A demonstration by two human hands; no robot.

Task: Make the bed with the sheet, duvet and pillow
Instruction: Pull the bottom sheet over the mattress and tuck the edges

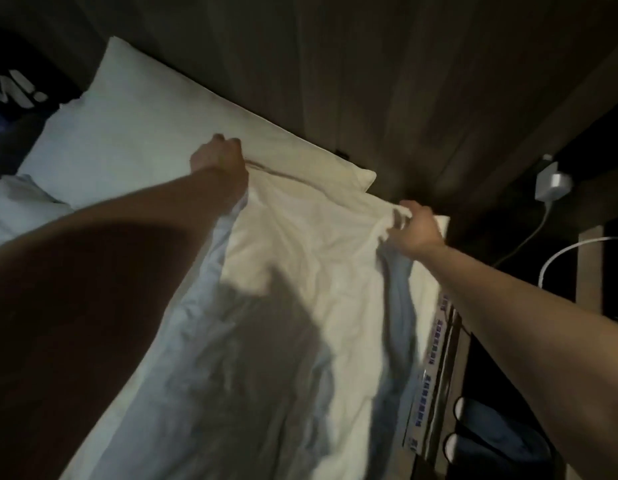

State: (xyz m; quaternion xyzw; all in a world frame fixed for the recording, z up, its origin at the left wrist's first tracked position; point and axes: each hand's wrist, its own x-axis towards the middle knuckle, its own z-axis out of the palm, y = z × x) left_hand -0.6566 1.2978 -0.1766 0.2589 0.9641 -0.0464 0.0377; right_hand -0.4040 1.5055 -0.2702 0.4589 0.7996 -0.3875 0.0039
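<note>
Hands: left hand (220,154) and right hand (412,227) each grip the duvet (300,258) top edge.
Advice: pull evenly, edge just below the pillow (145,140).

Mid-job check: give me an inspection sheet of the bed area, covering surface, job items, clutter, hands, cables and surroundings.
Surface: bed, white sheet visible along its right edge.
Job's things: duvet wrinkled, lifted at its top edge; pillow at the head, against the wall.
Clutter: dark cloth with white lettering beside the pillow; footwear on the floor, right.
Hands: left hand grips the duvet's top edge; right hand pinches its right corner.
Cables: white charger with white cable hanging, right of bed.
Surroundings: dark wood panel wall; dim lighting.
</note>
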